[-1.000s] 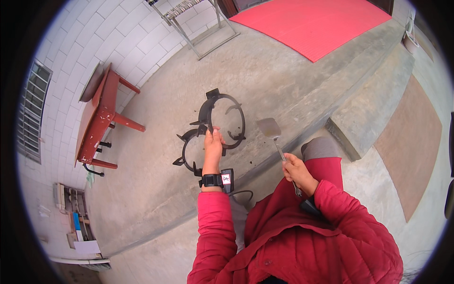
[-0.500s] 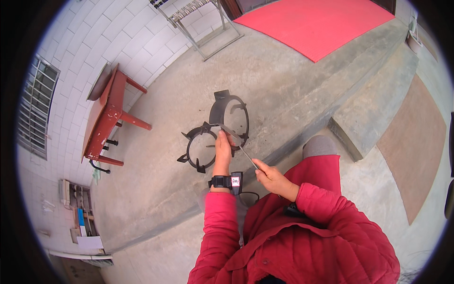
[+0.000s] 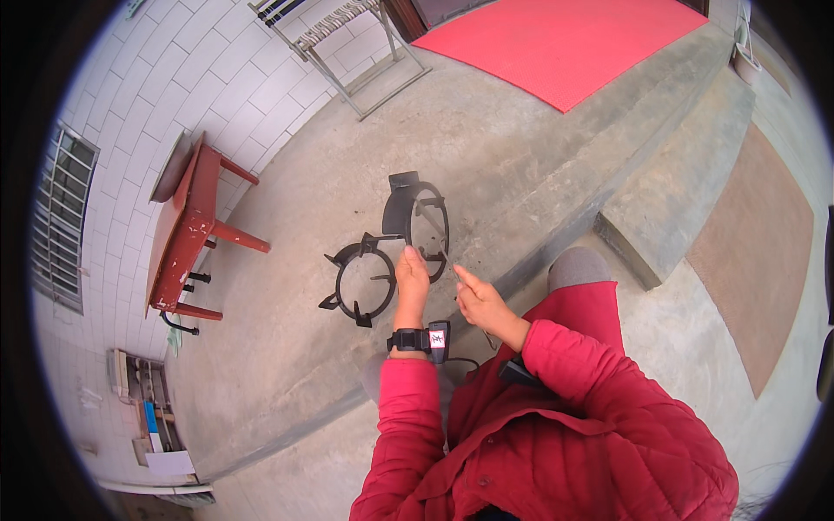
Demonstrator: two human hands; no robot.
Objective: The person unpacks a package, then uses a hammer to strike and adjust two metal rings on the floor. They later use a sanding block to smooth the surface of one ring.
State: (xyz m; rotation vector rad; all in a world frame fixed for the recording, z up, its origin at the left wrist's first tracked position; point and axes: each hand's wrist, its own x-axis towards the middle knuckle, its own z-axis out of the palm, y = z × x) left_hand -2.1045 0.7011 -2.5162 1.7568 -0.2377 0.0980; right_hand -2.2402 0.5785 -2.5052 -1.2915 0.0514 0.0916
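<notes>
Head cam: L hand [image 3: 413,273] closed on black metal two-ring pronged stand [image 3: 397,211], held out over grey concrete floor [image 3: 295,226]. R hand [image 3: 483,306] just beside but apart from L, curled round thin metal handle [image 3: 492,339]; far end can't be made out. Step in hand prob. working handle's tip vs. stand; next move calls for steady L grip, imo.

the pronged rings [image 3: 398,211] are black. left of the rings, a table [image 3: 193,227] shows brick red flecked with pale chips. beyond the rings, a floor mat [image 3: 565,52] is pinkish red and a tiled wall [image 3: 208,61] white with grey joints. on their near side, a quilted jacket [image 3: 408,408] is crimson; right of them, a floor patch [image 3: 760,252] is brown.
</notes>
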